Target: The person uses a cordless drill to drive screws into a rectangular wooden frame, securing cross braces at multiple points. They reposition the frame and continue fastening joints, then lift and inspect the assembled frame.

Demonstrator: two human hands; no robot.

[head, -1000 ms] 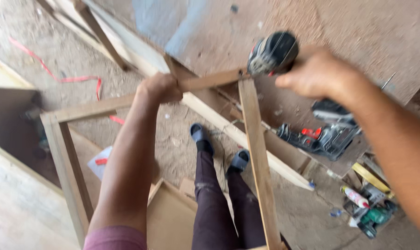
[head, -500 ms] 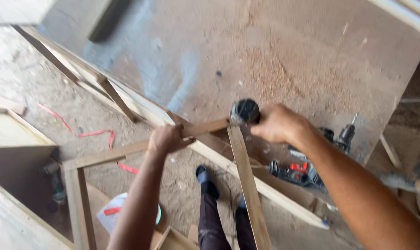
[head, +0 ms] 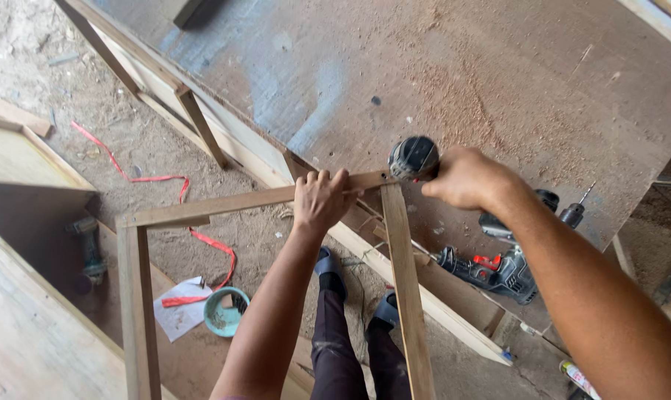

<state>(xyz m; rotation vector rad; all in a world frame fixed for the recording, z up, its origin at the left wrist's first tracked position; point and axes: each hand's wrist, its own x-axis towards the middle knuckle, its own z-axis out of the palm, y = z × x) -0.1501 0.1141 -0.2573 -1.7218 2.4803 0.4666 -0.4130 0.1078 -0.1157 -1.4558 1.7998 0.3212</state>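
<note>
Wooden frame (head: 224, 204) stands on the sawdust floor, just in front of the big plywood sheet (head: 424, 67) that leans behind it. Landmark is the frame's top right corner joint, where the top rail meets the right upright (head: 406, 296).

Top rail long axis runs left to right, rising slightly toward the joint. The upright runs from the joint down toward the person's feet.

Left hand (head: 319, 198) is wrapped over the top rail just left of the joint, fingers curled over the far edge, thumb on the near side, clamping it. Right hand (head: 465, 178) is closed around the grip of a cordless driver (head: 414, 158), just right of the joint. The driver's nose sits against the joint's end face, axis roughly in line with the rail. The tip is hidden, so contact can't be confirmed. Right hand is the nearer one to the joint via the tool; the left braces on the opposite side.

A second drill (head: 491, 270) lies on the floor, below and right of the joint, well apart. Teal bowl (head: 224, 311) and red strap (head: 165, 178) lie left of and below the joint, inside the frame outline.

Versus half a second ago: same grip on both sides, driver at the same corner, left hand in the same spot on the rail. The head camera has shifted slightly; the frame hasn't visibly moved.
</note>
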